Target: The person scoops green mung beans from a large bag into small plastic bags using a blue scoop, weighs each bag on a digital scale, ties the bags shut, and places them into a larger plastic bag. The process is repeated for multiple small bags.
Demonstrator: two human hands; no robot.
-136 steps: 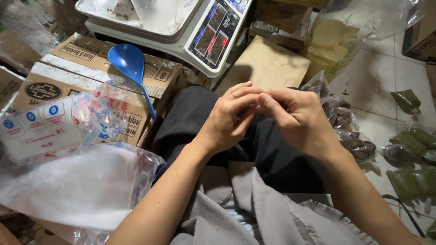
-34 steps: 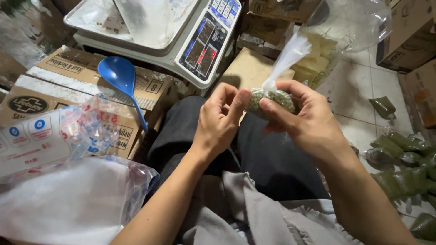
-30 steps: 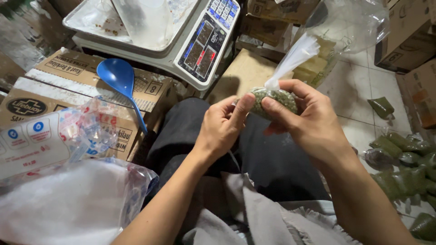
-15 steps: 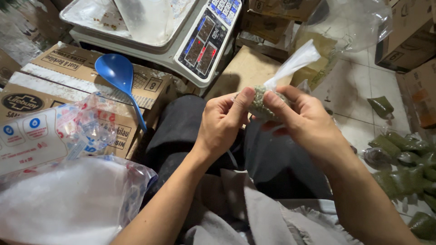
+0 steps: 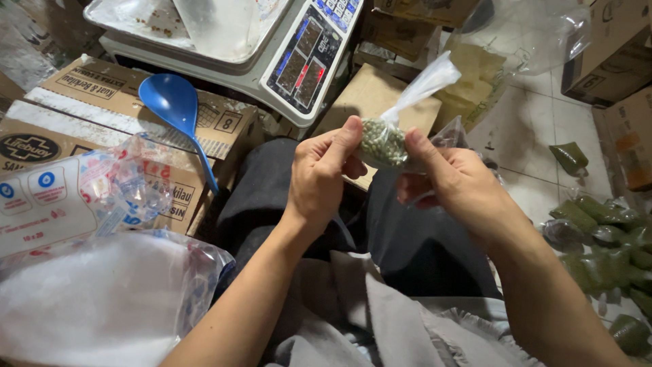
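Small clear plastic bag (image 5: 384, 141) of green beans, held up in front of the person's lap, between both hands. Bag's empty top (image 5: 424, 83) twisted and sticking up to the right. Left hand (image 5: 324, 178) closed on the bag's left side, thumb and forefinger pinching near the top. Right hand (image 5: 456, 185) closed on its right side, thumb pressed against the bean-filled part. Beyond the hands: a digital scale (image 5: 272, 41) with a clear bag lying in its tray. Blue plastic scoop (image 5: 175, 105) rests on a cardboard box (image 5: 102, 92) to the left. Large open bag of white grains (image 5: 95, 299) at lower left. Filled green packets (image 5: 604, 238) lie piled on the tiled floor (image 5: 536, 129) at right
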